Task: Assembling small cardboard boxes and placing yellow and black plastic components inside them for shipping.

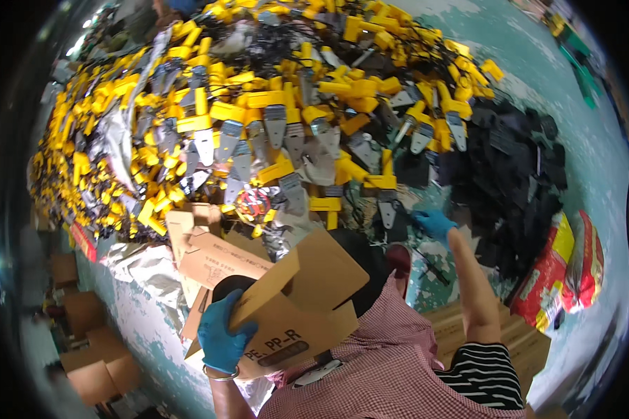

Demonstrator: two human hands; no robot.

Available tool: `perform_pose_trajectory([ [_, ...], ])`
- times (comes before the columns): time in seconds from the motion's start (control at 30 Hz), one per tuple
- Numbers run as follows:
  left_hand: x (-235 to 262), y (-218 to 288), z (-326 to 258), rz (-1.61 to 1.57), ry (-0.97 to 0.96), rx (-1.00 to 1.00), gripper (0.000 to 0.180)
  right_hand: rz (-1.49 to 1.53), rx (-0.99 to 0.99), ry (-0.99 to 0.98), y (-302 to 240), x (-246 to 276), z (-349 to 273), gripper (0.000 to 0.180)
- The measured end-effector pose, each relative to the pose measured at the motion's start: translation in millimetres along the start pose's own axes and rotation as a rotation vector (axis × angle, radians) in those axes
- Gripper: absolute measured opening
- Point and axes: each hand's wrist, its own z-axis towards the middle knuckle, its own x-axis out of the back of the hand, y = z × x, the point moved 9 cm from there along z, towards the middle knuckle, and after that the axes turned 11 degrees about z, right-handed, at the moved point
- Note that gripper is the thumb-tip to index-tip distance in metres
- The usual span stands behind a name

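An open cardboard box (307, 325) with raised flaps rests tilted against my lap. My left hand (225, 332), in a blue glove, grips its left side, the fingers wrapped over the edge. My right hand (435, 225), also gloved in blue, is stretched forward and to the right, low over the floor. Its fingers point left and look apart, with nothing visible in them. Just left of those fingers lies a yellow-handled tool (381, 183) with a flat, grey, tapered plate. A large heap of similar yellow-handled tools (265, 98) with black cords spreads ahead of me.
Black flat pieces (507, 167) are piled on the right, beyond my right hand. Red and yellow sacks (562, 269) stand at the far right. More cardboard boxes (220, 258) sit left of the held box, others (98, 356) at lower left. A large carton (517, 342) is beside my right arm.
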Motion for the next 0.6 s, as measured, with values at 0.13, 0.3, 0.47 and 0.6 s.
perform_pose_trajectory([
  [0.13,0.8,2.8,2.1,0.004,-0.003,-0.013,0.064,-0.499,0.002,-0.174,-33.9,-72.5,3.8,0.037],
  [0.3,-1.8,0.3,-0.6,0.024,-0.052,0.063,0.066,-0.487,0.272,0.476,-65.1,-69.8,103.5,0.061],
  [0.47,1.2,3.6,-4.2,0.075,-0.043,0.058,0.066,-0.196,0.161,0.435,-136.8,-61.8,173.3,0.082],
  [0.6,-2.5,25.0,5.9,0.072,-0.039,-0.02,0.064,-0.581,0.065,0.208,-181.1,-62.0,182.4,0.08],
])
